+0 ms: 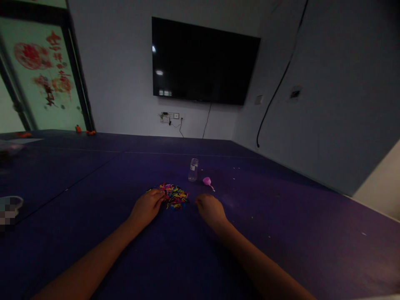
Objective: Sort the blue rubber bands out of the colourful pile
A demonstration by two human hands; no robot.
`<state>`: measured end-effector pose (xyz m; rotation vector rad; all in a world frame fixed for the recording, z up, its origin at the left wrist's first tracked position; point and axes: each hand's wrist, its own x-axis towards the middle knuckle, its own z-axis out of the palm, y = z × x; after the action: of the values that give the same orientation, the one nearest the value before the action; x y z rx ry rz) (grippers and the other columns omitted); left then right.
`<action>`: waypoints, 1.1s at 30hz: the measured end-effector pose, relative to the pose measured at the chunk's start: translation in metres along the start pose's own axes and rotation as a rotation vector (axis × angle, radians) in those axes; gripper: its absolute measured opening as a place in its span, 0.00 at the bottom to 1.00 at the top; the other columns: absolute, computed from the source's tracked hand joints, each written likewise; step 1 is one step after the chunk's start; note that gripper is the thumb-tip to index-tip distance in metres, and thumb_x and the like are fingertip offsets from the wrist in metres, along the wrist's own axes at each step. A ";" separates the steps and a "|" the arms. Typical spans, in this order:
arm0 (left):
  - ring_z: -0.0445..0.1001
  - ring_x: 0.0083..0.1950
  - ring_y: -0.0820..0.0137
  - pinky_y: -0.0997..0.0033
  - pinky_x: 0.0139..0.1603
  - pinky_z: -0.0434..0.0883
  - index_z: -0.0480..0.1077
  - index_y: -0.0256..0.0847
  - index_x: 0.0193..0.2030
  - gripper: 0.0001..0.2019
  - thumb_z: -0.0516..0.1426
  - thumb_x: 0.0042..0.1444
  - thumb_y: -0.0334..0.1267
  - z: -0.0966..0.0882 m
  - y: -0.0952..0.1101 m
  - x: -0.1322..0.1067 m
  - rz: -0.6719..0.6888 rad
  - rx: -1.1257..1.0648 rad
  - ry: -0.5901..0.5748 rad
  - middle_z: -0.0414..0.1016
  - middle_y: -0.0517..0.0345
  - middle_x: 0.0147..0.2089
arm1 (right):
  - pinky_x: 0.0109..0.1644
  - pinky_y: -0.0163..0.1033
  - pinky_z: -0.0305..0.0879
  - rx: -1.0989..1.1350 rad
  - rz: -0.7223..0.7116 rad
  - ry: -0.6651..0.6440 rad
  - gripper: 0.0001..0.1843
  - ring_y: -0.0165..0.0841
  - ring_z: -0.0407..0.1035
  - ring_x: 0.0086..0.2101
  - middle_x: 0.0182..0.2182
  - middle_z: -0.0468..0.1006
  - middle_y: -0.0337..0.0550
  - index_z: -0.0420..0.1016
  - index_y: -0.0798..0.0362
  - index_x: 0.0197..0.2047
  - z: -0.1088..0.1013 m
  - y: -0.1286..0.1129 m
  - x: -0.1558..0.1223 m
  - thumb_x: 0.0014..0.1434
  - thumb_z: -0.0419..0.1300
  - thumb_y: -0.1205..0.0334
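Multicoloured strands (176, 195) lie heaped, unsorted, between left hand (146, 207) and right hand (211, 208); I cannot tell either grip's state.

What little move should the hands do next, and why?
I'd say the bare left hand could pinch one piece from the pile of thin, multicoloured pieces: it is right at the pile's edge, while the right hand is apart from it.

Thin multicoloured strands (175, 195) lie in a loose heap. Just beyond, a clear bottle (193, 171) stands upright, with a pink scoop (207, 181) lying beside it.
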<state>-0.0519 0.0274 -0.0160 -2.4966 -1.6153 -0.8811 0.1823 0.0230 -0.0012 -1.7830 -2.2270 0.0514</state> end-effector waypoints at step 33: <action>0.73 0.40 0.67 0.67 0.44 0.68 0.73 0.40 0.33 0.25 0.39 0.64 0.48 -0.009 -0.013 -0.012 0.014 -0.143 0.005 0.76 0.53 0.37 | 0.49 0.37 0.58 0.110 -0.478 0.044 0.14 0.33 0.66 0.43 0.39 0.76 0.45 0.74 0.54 0.40 0.015 -0.007 -0.003 0.66 0.47 0.63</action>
<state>-0.0700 0.0206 -0.0170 -2.5924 -1.5850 -1.0344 0.1725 0.0209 -0.0150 -1.1482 -2.4995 0.0328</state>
